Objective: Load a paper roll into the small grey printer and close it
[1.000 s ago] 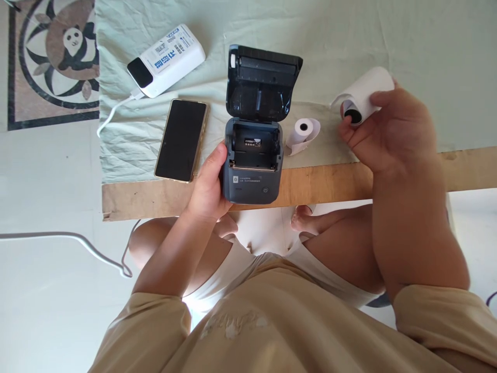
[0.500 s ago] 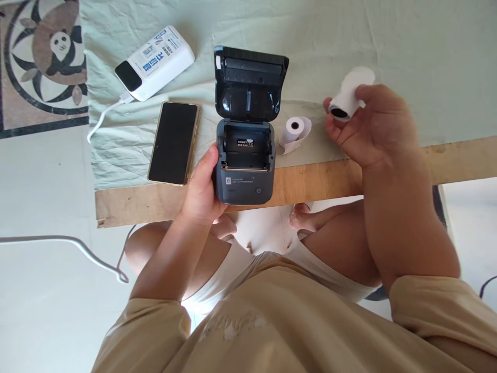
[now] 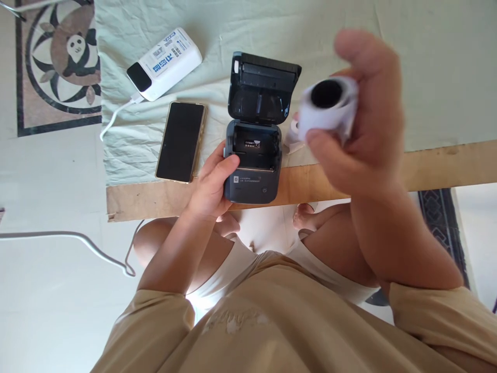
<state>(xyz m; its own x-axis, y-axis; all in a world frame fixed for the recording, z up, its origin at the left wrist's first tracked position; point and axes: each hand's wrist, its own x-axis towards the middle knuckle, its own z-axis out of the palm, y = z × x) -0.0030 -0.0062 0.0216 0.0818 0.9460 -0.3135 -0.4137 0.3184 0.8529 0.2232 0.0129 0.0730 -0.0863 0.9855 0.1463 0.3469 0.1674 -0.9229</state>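
Observation:
A dark grey portable label printer (image 3: pixel 252 181) is gripped by my left hand (image 3: pixel 213 181), its thumb lying over the near left edge of the paper bay. The printer's lid (image 3: pixel 264 85) stands open and the bay shows a small printed sticker inside. My right hand (image 3: pixel 368 124), partly blurred, holds a white paper roll (image 3: pixel 314 114) with a dark hollow core facing up. It is raised to the right of the printer. Behind it, a smaller paper roll (image 3: pixel 292 140) on the cloth is mostly hidden.
A black-screened phone (image 3: pixel 180 142) lies left of the printer. Beyond it rests a white power bank (image 3: pixel 166 62) with a cable (image 3: pixel 116 119) plugged in. Green cloth (image 3: pixel 438 77) covers the table, whose wooden edge (image 3: pixel 446 160) runs along my knees.
My right hand has brought the paper roll up and leftward, closer to the printer, turning its core upward. My left thumb has shifted onto the printer's bay edge. The view has moved slightly.

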